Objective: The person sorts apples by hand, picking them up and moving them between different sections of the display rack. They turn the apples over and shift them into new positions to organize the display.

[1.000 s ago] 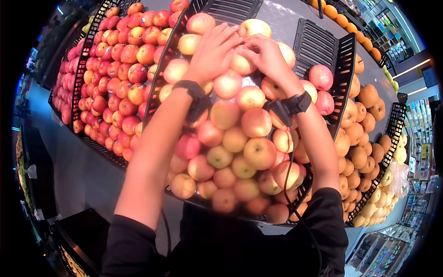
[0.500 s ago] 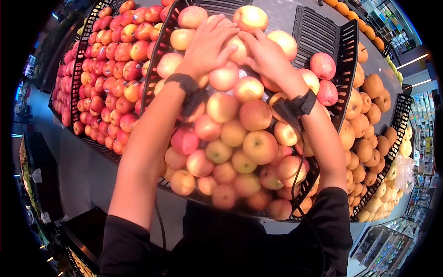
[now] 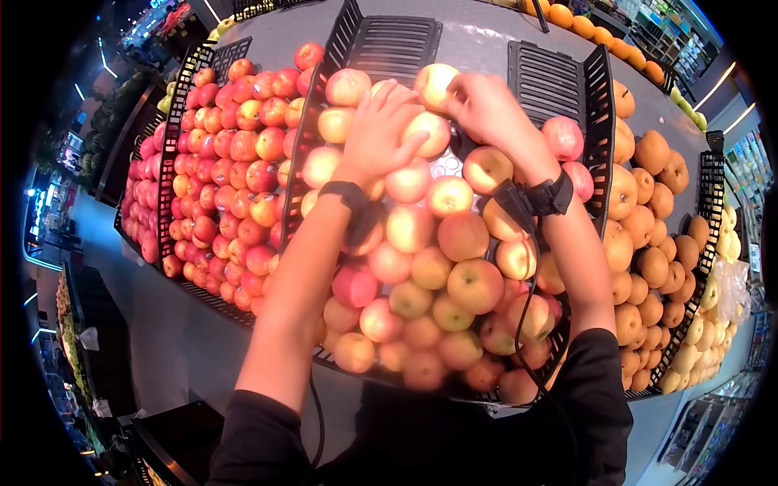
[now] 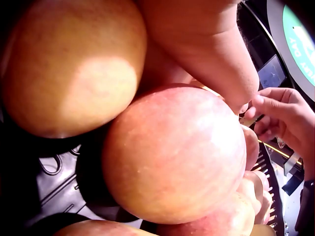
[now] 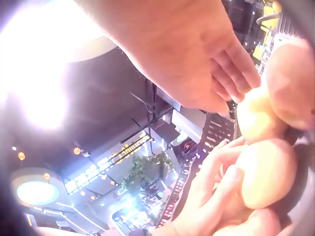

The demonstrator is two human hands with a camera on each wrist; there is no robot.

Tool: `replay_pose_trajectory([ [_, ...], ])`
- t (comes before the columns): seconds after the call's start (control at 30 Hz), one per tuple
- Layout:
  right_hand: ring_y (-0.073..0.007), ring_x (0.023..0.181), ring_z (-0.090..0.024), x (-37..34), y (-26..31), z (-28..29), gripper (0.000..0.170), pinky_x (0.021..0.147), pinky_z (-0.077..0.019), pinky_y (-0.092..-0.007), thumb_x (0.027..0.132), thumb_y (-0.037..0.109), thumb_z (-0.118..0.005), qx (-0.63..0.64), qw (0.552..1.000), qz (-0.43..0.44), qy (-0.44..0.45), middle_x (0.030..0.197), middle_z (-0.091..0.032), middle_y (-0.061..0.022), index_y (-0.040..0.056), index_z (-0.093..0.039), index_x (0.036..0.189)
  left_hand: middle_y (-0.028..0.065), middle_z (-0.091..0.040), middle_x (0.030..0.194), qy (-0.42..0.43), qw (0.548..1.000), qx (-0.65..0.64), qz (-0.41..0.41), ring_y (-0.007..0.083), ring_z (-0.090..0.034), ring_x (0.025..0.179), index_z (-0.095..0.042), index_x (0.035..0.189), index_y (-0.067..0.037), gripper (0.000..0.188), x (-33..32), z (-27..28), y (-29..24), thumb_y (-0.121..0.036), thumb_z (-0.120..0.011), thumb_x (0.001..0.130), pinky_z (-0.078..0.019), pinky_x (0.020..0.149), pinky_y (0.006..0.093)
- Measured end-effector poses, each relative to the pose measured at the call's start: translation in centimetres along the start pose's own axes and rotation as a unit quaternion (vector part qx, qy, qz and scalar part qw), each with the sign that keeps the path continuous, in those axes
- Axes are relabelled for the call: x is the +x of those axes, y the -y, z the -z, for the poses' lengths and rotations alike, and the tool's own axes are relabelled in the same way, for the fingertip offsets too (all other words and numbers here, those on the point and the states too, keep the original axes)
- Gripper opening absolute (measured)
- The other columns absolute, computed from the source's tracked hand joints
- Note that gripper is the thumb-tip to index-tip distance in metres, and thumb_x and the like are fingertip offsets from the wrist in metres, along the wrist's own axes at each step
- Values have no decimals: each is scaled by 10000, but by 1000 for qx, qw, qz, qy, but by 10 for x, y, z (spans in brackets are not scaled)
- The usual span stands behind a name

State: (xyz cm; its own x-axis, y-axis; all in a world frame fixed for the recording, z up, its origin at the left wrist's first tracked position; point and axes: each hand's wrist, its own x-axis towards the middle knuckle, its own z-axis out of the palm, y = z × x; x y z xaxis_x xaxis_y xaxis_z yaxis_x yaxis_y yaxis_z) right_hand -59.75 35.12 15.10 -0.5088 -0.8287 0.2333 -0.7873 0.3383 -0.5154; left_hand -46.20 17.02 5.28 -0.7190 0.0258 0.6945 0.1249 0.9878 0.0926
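while the left hand (image 3: 377, 134) lies left of the middle apple (image 3: 428, 134), thumb spread from its fingers, the right hand (image 3: 490, 113) has drawn off that apple's right side, fingertips bent beside the back apple (image 3: 434, 86) behind it; whether they grip, i cannot tell, but handling seems turned there.

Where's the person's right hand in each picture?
Head view: right hand, upper middle, slightly right.
Left wrist view: right hand, at the right edge.
Right wrist view: right hand, large, across the top.
Shared landmark: the left hand, in all three views.
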Motion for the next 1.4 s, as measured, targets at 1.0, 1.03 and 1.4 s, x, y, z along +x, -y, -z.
replay_pose_trajectory([
  [1.0, -348, 1076, -734, 77, -95, -32, 909, 949, -558, -425, 990, 748, -536, 155, 979, -114, 67, 1140, -754, -305, -120, -735, 1174, 119, -621, 1469, 1, 1000, -15, 13, 420, -466, 1460, -724, 1253, -80, 449, 4, 5, -5, -393, -714, 932, -360, 1222, 557],
  [1.03, -350, 1107, -727, 75, -93, -32, 898, 970, -553, -421, 994, 738, -542, 154, 977, -118, 87, 1176, -747, -307, -115, -722, 1210, 119, -620, 1472, 0, 1000, -13, 15, 420, -464, 1463, -720, 1259, -77, 456, 3, 5, -6, -394, -712, 932, -360, 1221, 558],
  [1.4, -398, 1250, -664, 56, -77, -35, 781, 1069, -516, -444, 917, 571, -752, 127, 992, 3, 13, 1368, -655, -310, 65, -570, 1482, 149, -612, 1455, -12, 998, -17, 57, 435, -465, 1445, -637, 1368, -49, 654, 7, 8, -12, -478, -736, 886, -353, 1216, 557],
])
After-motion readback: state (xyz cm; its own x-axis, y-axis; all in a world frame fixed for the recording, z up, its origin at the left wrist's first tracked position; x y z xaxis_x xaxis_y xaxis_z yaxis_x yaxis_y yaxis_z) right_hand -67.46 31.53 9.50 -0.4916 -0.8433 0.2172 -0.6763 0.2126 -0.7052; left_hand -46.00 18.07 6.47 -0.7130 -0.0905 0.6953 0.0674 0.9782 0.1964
